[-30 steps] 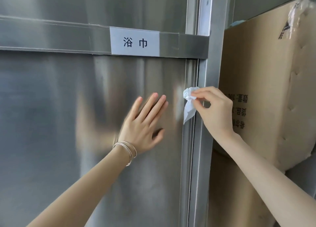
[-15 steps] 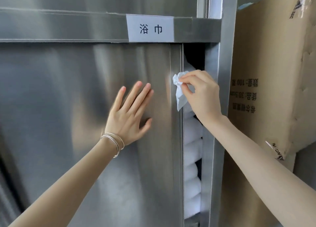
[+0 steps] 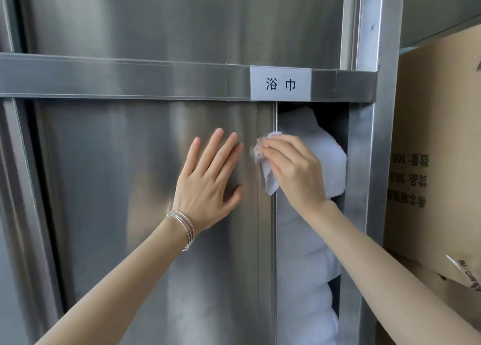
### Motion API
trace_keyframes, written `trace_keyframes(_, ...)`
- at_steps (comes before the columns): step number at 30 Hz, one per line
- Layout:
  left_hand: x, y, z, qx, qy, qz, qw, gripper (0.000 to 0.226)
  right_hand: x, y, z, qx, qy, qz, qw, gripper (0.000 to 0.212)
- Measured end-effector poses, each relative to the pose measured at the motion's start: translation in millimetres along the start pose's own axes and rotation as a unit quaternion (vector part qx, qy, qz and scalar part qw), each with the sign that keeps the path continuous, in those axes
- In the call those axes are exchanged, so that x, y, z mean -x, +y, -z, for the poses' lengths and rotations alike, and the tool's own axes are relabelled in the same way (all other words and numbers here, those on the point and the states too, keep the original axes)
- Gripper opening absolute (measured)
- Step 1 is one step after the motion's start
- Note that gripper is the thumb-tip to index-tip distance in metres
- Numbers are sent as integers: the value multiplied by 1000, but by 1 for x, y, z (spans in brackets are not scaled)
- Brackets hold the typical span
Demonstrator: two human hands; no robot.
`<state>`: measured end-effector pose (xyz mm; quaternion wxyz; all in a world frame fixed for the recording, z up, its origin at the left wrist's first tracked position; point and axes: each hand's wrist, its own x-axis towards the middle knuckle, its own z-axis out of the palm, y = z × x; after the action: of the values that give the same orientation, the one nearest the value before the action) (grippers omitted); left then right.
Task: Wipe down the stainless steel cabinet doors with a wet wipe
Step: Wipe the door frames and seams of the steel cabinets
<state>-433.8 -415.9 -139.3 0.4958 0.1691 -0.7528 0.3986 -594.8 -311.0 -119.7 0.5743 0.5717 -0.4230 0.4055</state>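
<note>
My left grip lies spread flat on the steel cabinet door. My right grip pinches the wet wipe against the door's right edge, beside white towels.

Partly hidden
The right hand covers most of the crumpled white wet wipe; its 9 o'clock edge is blurred.
</note>
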Motion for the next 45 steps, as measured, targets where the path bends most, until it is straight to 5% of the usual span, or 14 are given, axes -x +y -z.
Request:
trace_keyframes(7,1,0,-5,-11,-2,-3,1000,71,-44,4,-14,24,94,-54,994,12)
trace_keyframes(14,1,0,-2,-14,6,-1,1000,70,-19,6,-2,25,40,28,999,18)
trace_keyframes(30,2,-1,-4,-4,9,-2,1000,70,-63,16,-15,55,81,-20,995,14)
trace_keyframes(37,2,-1,-2,-2,10,-5,1000,71,0,2,-9,15,59,12,998,19)
trace_keyframes(45,7,1,-3,-8,19,12,1000,73,5,-12,-20,-19,91,-95,991,14)
